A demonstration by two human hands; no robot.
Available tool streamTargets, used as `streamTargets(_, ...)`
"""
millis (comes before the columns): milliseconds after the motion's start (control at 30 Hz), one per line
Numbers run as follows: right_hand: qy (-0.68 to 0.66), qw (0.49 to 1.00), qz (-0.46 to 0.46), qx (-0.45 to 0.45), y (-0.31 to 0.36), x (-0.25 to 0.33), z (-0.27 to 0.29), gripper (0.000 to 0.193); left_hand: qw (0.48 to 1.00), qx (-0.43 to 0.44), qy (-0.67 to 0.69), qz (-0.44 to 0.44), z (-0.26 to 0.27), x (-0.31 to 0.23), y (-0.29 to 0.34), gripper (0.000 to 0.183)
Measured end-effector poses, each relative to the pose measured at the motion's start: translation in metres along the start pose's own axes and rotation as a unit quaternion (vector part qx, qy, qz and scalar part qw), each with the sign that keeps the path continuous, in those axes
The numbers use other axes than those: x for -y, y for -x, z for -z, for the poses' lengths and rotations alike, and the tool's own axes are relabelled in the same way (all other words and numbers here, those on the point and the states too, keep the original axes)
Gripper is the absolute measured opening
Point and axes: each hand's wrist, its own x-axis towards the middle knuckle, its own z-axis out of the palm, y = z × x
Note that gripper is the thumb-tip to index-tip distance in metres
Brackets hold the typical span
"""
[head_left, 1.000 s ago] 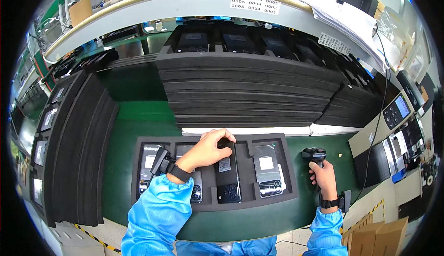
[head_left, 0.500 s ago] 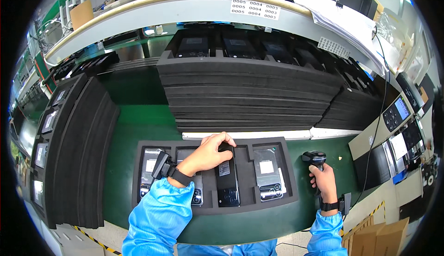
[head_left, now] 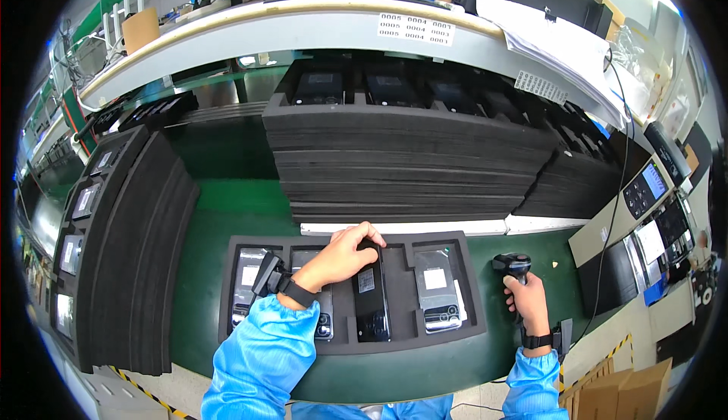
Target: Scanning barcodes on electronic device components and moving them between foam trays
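A black foam tray [head_left: 476, 321] lies on the green table in front of me, with phones in its slots. My left hand [head_left: 341, 257] reaches over it, fingers and thumb closed round the upper end of a black smartphone [head_left: 372, 306] in the third slot. That phone has a small label and sits turned the other way from its neighbours. To its right lies a silver smartphone [head_left: 437, 295] with a white label. The two phones on the left are partly hidden by my hand and wrist. My right hand [head_left: 528, 299] grips a black handheld barcode scanner [head_left: 513, 264] beside the tray.
Stacked foam trays [head_left: 409, 158] rise behind the work tray, and another tray stack [head_left: 144, 253] stands at the left. A label printer [head_left: 644, 192] is at the right, with a cable hanging near it. A shelf [head_left: 326, 17] crosses above; cardboard boxes [head_left: 626, 393] stand at lower right.
The view has tilted up slightly, bringing more of the monitor above the shelf into sight. Both hands keep nearly the same places, on the smartphone and the scanner.
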Motion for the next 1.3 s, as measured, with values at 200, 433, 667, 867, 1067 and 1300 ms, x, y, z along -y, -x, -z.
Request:
streamTargets(200,0.084,0.986,0.098,-0.105,0.001,-0.012,-0.004,0.05,0.999,-0.003,0.035,0.002,-0.001,0.004,-0.002,0.02)
streamTargets(433,-0.173,0.911,0.204,-0.314,-0.065,-0.017,0.107,0.069,0.999,-0.018,0.037,0.007,-0.003,0.002,-0.001,0.014)
streamTargets(667,-0.341,0.856,0.172,-0.349,-0.126,-0.016,0.254,0.055,0.999,-0.038,0.019,0.025,-0.004,-0.002,-0.002,0.013)
streamTargets(867,-0.212,0.858,0.234,-0.405,-0.152,-0.026,0.304,0.037,0.998,-0.047,0.027,0.027,-0.005,-0.001,-0.003,0.017)
streamTargets(1067,-0.276,0.855,0.124,-0.422,-0.111,-0.058,0.254,0.022,0.998,-0.062,0.021,0.02,-0.005,-0.005,-0.002,0.021)
streamTargets(1300,-0.219,0.967,0.101,-0.08,0.017,0.008,0.044,0.017,0.994,-0.086,0.064,-0.025,-0.011,0.009,-0.005,0.025)
